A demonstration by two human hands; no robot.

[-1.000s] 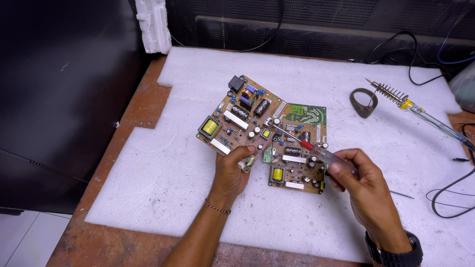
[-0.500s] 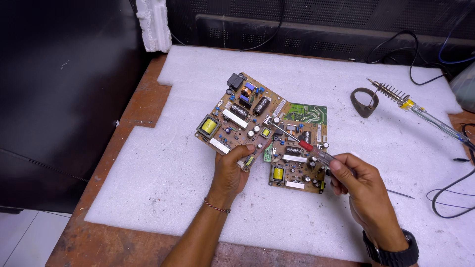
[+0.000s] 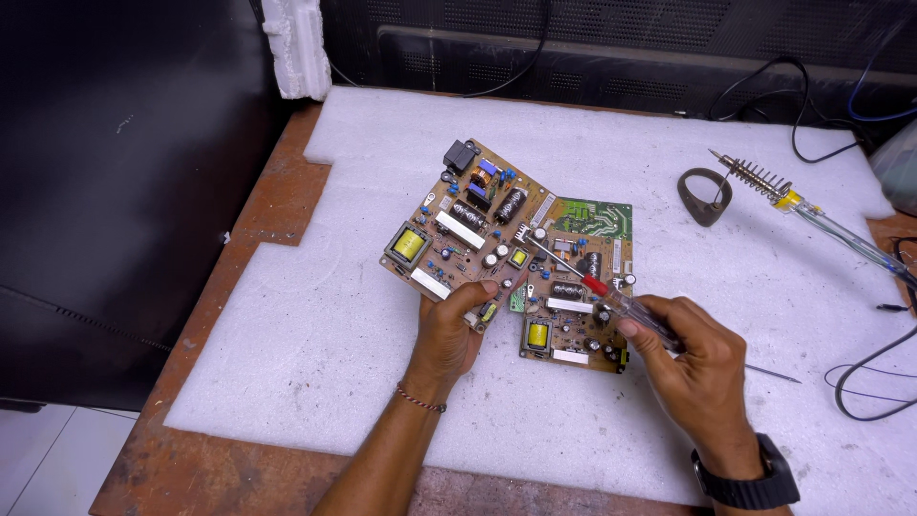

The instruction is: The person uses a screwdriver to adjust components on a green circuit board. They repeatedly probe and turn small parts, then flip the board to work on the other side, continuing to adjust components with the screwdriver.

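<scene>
A brown circuit board (image 3: 465,225) with yellow transformers and black capacitors lies tilted on a white foam mat (image 3: 315,315). My left hand (image 3: 452,330) grips its near edge, thumb on top. A second brown board (image 3: 573,320) lies beside it, partly over a green board (image 3: 594,216). My right hand (image 3: 693,368) holds a screwdriver (image 3: 583,279) with a clear and red handle. Its metal tip rests at the right edge of the first board.
A soldering iron (image 3: 826,223) sits in its coil stand (image 3: 709,194) at the right, with black cables (image 3: 879,382) trailing off the mat. A white foam block (image 3: 296,48) stands at the back. The rusty brown table (image 3: 220,287) edge runs along the left.
My right hand has slid slightly right and down with the screwdriver. The left hand and the boards have stayed put.
</scene>
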